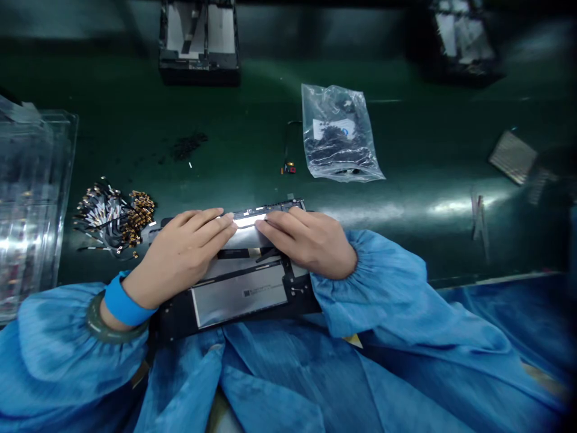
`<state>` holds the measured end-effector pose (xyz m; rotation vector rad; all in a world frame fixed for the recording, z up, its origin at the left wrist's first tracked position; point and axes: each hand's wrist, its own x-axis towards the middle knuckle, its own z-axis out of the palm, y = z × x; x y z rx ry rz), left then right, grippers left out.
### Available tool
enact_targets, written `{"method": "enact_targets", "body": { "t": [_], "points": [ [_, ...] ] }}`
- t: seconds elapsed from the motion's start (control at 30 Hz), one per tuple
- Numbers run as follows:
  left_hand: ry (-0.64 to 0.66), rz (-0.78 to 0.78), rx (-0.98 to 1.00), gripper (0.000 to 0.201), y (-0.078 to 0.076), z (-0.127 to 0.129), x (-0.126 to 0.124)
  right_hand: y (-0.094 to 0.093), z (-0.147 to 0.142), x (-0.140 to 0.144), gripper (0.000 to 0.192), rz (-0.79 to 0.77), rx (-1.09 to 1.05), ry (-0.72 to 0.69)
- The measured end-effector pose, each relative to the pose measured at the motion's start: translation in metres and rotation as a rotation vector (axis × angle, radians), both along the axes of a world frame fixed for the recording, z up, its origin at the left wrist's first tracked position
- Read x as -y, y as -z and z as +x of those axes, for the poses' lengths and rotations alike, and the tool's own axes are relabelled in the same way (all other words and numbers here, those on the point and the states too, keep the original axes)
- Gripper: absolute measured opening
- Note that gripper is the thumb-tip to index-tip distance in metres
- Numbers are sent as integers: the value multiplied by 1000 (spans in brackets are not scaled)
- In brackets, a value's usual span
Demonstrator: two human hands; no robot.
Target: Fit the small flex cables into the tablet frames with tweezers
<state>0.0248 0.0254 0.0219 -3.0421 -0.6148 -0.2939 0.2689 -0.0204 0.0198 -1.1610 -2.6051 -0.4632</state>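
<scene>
1. The left hand (180, 255) lies flat, palm down, on the flat black device (238, 288) at the near edge of the green table (406, 150); its fingers are straight and pressed together, their tips on the bright silver strip (247, 221) along the device's far edge.
2. The right hand (311, 243) lies the same way from the other side, fingers together and flat, tips almost meeting those of the left hand at the strip. Neither hand pinches anything.
3. The device shows a silver-grey panel (238, 297) with a small dark label (255, 292); its print is too small to read.
4. A blue band (124, 304) sits on the left wrist, and both arms wear blue sleeves (383, 288) gathered at the cuffs.
5. Left of the device, a heap of small gold-tipped connectors (115, 216) lies on the table, close to the left hand but apart from it.
6. At the far left stands a stack of clear plastic trays (31, 198).
7. Beyond the hands, a clear bag (338, 135) of dark parts lies flat; it carries a white label (333, 128) with a blue mark, its writing unreadable.
8. Just left of the bag lies a small part with a thin cable (288, 165).
9. Two black frames stand at the table's far edge, one at the top left (199, 42) and one at the top right (464, 39), the latter blurred.
</scene>
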Motion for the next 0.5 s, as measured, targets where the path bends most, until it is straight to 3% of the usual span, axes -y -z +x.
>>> {"method": "enact_targets", "body": {
  "t": [0.5],
  "points": [
    [10,27,12,36,1,1,-1,-1,-2,0,21,23,-12,1]
  ]
}}
